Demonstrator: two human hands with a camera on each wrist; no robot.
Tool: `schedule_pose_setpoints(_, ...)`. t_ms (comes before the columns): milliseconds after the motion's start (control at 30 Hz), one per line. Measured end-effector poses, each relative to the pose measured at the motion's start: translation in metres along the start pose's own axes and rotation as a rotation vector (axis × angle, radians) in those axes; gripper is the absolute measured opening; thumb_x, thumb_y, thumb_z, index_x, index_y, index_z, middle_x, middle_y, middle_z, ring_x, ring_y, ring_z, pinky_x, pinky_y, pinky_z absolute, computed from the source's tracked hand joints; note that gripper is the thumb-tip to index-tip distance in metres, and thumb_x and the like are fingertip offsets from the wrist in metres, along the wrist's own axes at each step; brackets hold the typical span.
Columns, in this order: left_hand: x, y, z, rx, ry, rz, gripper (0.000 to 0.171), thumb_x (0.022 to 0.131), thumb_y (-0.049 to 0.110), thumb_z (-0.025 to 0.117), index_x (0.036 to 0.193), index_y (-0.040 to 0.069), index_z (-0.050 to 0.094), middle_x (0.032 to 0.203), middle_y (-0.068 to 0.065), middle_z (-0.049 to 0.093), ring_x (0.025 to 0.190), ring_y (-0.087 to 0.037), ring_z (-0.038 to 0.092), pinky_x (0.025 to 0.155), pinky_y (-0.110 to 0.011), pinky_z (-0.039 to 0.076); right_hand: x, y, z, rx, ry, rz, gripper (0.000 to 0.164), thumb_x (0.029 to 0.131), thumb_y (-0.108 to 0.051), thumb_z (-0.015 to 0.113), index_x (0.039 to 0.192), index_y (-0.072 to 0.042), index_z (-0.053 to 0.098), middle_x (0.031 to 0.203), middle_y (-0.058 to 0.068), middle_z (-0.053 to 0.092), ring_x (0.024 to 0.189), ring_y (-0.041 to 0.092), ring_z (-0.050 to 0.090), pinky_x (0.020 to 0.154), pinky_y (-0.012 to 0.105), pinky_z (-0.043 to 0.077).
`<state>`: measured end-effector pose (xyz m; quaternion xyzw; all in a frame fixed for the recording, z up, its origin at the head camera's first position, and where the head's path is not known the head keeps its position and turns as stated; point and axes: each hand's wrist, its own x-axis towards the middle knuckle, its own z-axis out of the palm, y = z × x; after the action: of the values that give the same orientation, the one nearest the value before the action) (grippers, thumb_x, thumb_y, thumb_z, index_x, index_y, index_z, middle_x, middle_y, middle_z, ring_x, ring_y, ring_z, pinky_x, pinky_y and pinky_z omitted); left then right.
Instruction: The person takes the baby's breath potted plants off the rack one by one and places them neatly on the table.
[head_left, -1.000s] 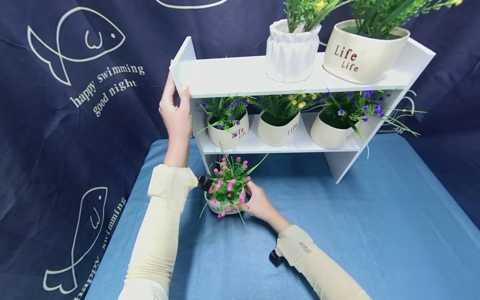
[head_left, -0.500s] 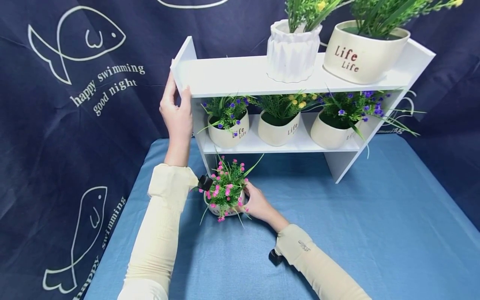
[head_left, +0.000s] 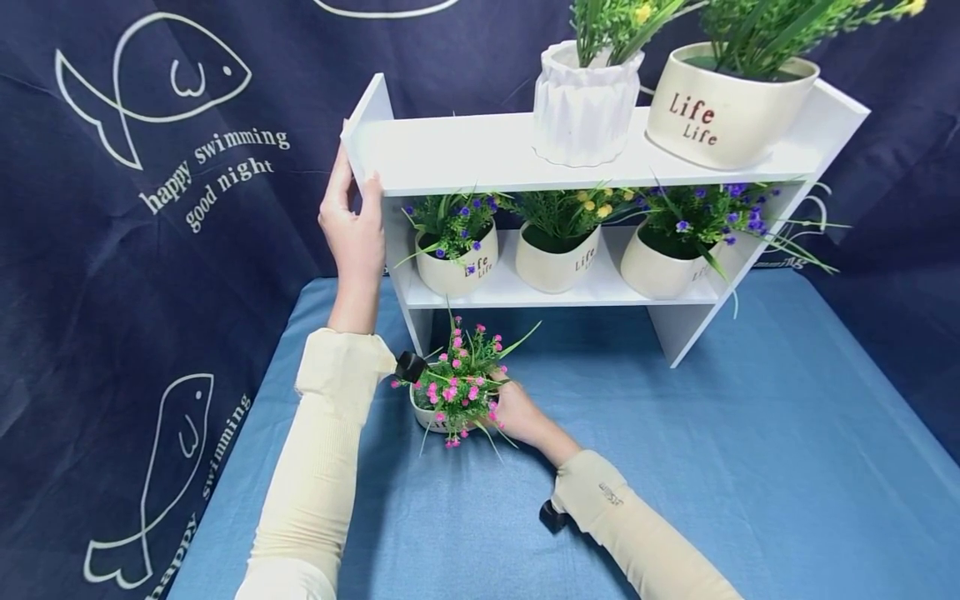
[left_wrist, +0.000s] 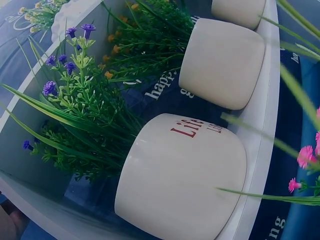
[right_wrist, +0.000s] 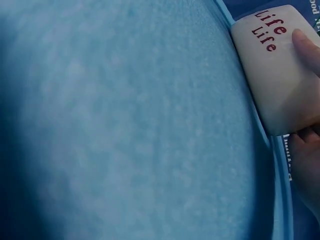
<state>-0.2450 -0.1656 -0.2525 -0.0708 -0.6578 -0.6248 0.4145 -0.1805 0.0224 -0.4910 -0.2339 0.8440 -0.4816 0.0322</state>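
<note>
My left hand [head_left: 356, 233] grips the upper left side panel of a white two-tier shelf [head_left: 450, 154], thumb at its front edge and fingers along the outer face. Below, my right hand [head_left: 522, 414] holds a cream flowerpot [head_left: 430, 419] of pink artificial flowers by its right side, close to the blue tablecloth. In the right wrist view the thumb lies across the pot's front [right_wrist: 272, 70], beside red "Life" lettering, with other fingers under its side. Pink blooms [left_wrist: 306, 156] and long leaves enter the left wrist view from the right.
Three cream pots, the left one [head_left: 456, 271] nearest my left hand, stand on the lower tier. A white fluted pot [head_left: 587, 108] and a larger cream pot [head_left: 727, 112] stand on top. A navy curtain [head_left: 247, 333] hangs behind the blue table [head_left: 712, 433].
The pink-flowered pot turns and shifts a little in my right hand; its blooms lean left half a second ago and farther right now. My left hand stays on the shelf panel.
</note>
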Motion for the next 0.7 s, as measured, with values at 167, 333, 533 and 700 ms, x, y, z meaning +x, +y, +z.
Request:
schedule_pose_setpoints(167, -0.005, 0.017, 0.001, 0.013, 0.004, -0.029, 0.049, 0.091, -0.002, 0.051, 0.140, 0.000, 0.049, 0.147, -0.010, 0.049, 0.130, -0.012, 0.052, 0.107, -0.022, 0.040, 0.000, -0.002, -0.004, -0.017, -0.030, -0.017, 0.073, 0.067, -0.018, 0.085, 0.130, 0.002, 0.053, 0.129, 0.022, 0.061, 0.121, 0.037, 0.057, 0.104, 0.047, 0.044)
schedule_pose_setpoints(333, -0.002, 0.008, 0.001, 0.009, 0.007, -0.032, 0.050, 0.090, -0.002, 0.050, 0.140, 0.003, 0.049, 0.147, -0.007, 0.049, 0.127, -0.009, 0.053, 0.104, -0.023, 0.042, 0.001, -0.004, -0.012, -0.026, -0.055, 0.045, 0.083, 0.067, -0.017, 0.085, 0.137, 0.005, 0.046, 0.139, 0.024, 0.051, 0.130, 0.038, 0.048, 0.110, 0.048, 0.038)
schedule_pose_setpoints(533, 0.002, -0.004, -0.001, 0.014, 0.015, -0.011, 0.049, 0.091, 0.000, 0.055, 0.139, 0.007, 0.051, 0.144, -0.006, 0.053, 0.127, -0.009, 0.053, 0.106, -0.022, 0.041, -0.001, -0.006, -0.027, 0.011, -0.062, 0.011, 0.079, 0.071, -0.014, 0.081, 0.137, 0.001, 0.041, 0.137, 0.024, 0.050, 0.129, 0.038, 0.047, 0.110, 0.051, 0.037)
schedule_pose_setpoints(700, 0.002, -0.004, -0.001, 0.023, 0.018, -0.012, 0.048, 0.091, 0.002, 0.057, 0.138, 0.008, 0.053, 0.142, -0.004, 0.054, 0.126, -0.009, 0.055, 0.107, -0.022, 0.040, -0.003, -0.007, -0.038, 0.121, -0.065, -0.032, 0.081, 0.074, -0.004, 0.078, 0.143, 0.002, 0.034, 0.137, 0.026, 0.050, 0.128, 0.039, 0.048, 0.110, 0.050, 0.037)
